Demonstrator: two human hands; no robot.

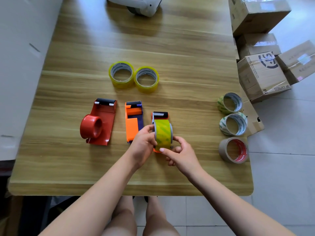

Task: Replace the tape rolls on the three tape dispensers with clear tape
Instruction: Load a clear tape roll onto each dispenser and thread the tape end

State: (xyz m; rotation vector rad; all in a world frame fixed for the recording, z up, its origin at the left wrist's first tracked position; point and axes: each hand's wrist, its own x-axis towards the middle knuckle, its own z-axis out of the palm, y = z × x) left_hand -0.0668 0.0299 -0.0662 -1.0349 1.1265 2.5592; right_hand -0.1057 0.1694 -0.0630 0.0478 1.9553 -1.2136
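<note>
Three tape dispensers lie in a row on the wooden table. The red dispenser on the left has a bare hub. The orange and purple dispenser in the middle carries no roll. The orange dispenser on the right holds a yellowish clear tape roll upright. My left hand grips that roll's left side. My right hand pinches the roll's near edge with thumb and fingers. Two more yellowish clear rolls lie flat side by side beyond the dispensers.
Along the table's right edge stand two green-printed rolls and a brown roll with a red core. Cardboard boxes are stacked on the floor to the right. A white device sits at the far edge.
</note>
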